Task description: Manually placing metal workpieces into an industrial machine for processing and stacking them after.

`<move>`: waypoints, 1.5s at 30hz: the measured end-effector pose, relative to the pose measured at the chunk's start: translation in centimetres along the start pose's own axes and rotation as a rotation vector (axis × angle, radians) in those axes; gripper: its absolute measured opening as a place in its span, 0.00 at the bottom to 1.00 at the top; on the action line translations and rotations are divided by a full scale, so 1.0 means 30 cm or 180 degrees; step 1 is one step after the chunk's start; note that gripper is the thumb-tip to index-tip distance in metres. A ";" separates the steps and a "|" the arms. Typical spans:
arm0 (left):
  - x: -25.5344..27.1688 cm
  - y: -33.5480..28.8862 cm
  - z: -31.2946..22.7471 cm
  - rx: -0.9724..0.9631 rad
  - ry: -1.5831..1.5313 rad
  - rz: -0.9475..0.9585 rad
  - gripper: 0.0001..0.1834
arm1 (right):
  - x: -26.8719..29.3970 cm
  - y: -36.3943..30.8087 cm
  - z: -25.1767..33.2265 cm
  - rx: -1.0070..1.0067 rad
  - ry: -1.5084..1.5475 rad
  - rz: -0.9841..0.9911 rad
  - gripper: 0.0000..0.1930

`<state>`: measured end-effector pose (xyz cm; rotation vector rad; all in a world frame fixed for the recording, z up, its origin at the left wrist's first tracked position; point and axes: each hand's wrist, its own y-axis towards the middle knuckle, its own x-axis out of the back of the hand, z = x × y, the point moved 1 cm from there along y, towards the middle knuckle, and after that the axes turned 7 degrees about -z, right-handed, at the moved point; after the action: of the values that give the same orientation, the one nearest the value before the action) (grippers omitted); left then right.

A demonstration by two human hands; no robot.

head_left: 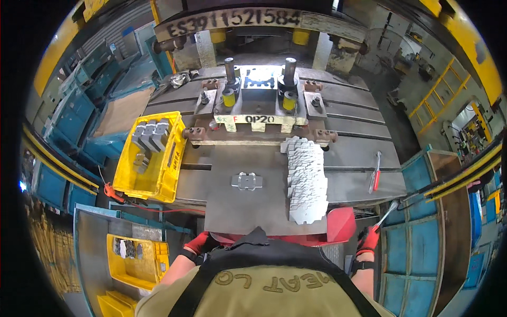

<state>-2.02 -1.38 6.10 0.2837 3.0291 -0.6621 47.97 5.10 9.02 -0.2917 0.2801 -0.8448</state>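
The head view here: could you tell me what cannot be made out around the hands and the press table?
- Left hand: red-gloved, fingers hidden behind the chest; any hold unseen.
- Right hand: grips a long tool; its tip is too small to identify.
- Flat metal part: details too small.
- Die: washed out by glare.
- Lower yellow crate: contents blurred.

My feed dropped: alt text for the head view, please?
A person in red gloves stands at a metal press table, the right hand holding a long tool, the left hand low and empty-looking. A stack of flat metal parts lies ahead, beside a yellow bin.
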 end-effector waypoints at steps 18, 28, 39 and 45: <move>0.008 0.111 0.168 -0.0074 -0.0081 -0.0920 0.17 | 0.041 0.207 -0.533 -0.0403 -0.1491 0.0313 0.20; -0.011 0.091 0.091 -0.0540 0.0146 -0.0834 0.15 | 0.036 0.280 -0.588 -0.0050 -0.1507 0.0057 0.19; -0.041 0.081 0.056 -0.1391 0.0395 -0.0815 0.16 | -0.094 -0.013 -0.269 0.0009 -0.1299 0.0358 0.13; 0.091 0.064 0.173 -0.1019 0.0895 -0.0654 0.16 | -0.032 -0.039 -0.184 0.0248 -0.2410 0.0618 0.15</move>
<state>-4.41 -1.36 0.42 0.0581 3.3968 -0.1415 44.59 4.34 4.45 -0.4801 -0.4250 -0.5036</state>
